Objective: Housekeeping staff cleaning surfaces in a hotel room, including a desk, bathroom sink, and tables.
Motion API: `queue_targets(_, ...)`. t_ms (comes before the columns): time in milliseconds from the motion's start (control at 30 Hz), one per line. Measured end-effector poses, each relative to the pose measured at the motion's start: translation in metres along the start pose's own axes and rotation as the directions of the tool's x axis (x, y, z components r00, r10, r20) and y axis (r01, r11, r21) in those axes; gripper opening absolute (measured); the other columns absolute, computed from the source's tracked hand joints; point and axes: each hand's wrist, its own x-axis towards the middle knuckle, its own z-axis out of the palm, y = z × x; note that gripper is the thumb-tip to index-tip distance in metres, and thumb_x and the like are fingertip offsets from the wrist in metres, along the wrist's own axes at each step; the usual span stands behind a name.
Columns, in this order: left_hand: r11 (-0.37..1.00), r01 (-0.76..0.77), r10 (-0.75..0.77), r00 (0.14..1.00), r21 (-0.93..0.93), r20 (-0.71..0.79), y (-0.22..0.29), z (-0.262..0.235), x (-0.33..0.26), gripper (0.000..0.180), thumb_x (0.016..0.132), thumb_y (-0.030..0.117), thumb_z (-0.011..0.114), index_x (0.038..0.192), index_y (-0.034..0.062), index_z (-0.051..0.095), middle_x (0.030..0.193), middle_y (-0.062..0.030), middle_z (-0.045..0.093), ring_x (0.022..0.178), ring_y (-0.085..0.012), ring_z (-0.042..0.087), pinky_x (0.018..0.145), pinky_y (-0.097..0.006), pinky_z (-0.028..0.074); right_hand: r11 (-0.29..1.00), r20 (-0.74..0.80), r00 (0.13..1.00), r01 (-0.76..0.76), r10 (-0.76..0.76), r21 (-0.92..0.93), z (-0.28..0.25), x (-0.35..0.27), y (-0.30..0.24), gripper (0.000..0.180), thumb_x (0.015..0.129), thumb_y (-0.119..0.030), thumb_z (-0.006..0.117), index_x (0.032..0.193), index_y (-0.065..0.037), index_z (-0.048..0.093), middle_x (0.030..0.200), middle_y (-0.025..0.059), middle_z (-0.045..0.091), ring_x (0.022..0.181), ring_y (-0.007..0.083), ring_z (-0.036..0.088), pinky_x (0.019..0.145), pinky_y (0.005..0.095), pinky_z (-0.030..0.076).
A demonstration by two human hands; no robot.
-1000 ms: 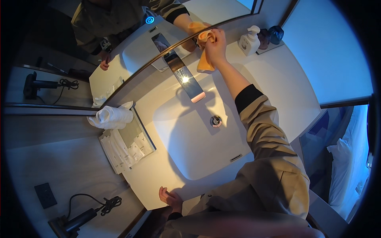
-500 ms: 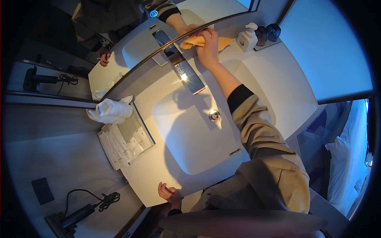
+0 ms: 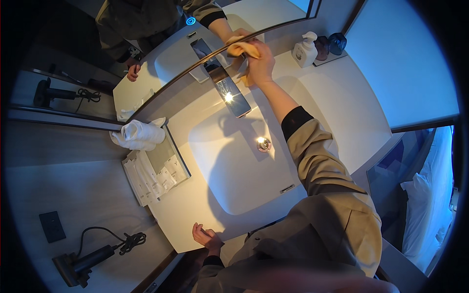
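My right hand [image 3: 262, 66] reaches to the back of the washbasin, its fingers closed round a yellow-orange cloth [image 3: 243, 49]. The cloth is bunched at the mirror's lower edge, and a fold of it hangs below the hand, just right of the faucet [image 3: 228, 92]. Whether the cloth touches the mirror or the wall under it I cannot tell. Over the counter's front left edge rests my left hand [image 3: 207, 238], empty, its fingers loosely bent and apart. Between my arms lies the white basin [image 3: 244, 183] with a round metal drain plug [image 3: 264, 143].
A white pump bottle [image 3: 305, 51] and dark glasses [image 3: 337, 44] stand at the back right. Rolled white towels [image 3: 142, 134] and a tray of wrapped packets [image 3: 149, 180] sit on the left. A black hair dryer [image 3: 90, 261] hangs at lower left. The mirror [image 3: 166, 49] spans the back.
My right hand has shifted slightly right and toward me, and the cloth that spread out to its right is now bunched to its left. My left hand has hardly moved.
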Motion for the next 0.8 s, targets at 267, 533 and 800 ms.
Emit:
queue_targets(267, 1.0, -0.007, 0.007, 1.0, 0.012, 0.014, -0.007, 0.006, -0.004, 0.029, 0.07, 0.0, 0.044, 0.099, 0.0021, 0.046, 0.112, -0.0193, 0.047, 0.105, -0.0354, 0.044, 0.091, -0.045, 0.032, 0.982, 0.441, 0.88, 0.128, -0.177, 0.138, -0.025, -0.031, -0.02, 0.027, 0.069, 0.001, 0.062, 0.094, -0.008, 0.061, 0.093, 0.0116, 0.061, 0.089, 0.0294, 0.058, 0.079, 0.0356, 0.046)
queue_targets(533, 1.0, 0.016, -0.016, 0.999, -0.007, 0.03, -0.002, 0.005, 0.002, 0.03, 0.069, -0.001, 0.044, 0.099, 0.0013, 0.046, 0.113, -0.0198, 0.046, 0.105, -0.0358, 0.044, 0.091, -0.045, 0.031, 0.637, 0.241, 0.745, -0.661, 0.622, 0.397, -0.053, -0.055, -0.03, 0.023, 0.078, -0.007, 0.061, 0.101, -0.005, 0.059, 0.096, 0.0125, 0.06, 0.088, 0.0265, 0.06, 0.079, 0.0311, 0.046)
queue_targets(800, 0.997, 0.053, -0.052, 0.998, -0.051, 0.031, -0.005, 0.004, 0.001, 0.032, 0.067, 0.0, 0.046, 0.1, 0.0015, 0.048, 0.113, -0.0195, 0.048, 0.106, -0.0353, 0.044, 0.091, -0.044, 0.031, 0.964, 0.779, 0.597, 0.265, -0.19, 0.033, 0.001, -0.023, -0.059, 0.037, 0.08, -0.019, 0.06, 0.114, -0.005, 0.056, 0.121, 0.0168, 0.049, 0.114, 0.0334, 0.043, 0.094, 0.0391, 0.036)
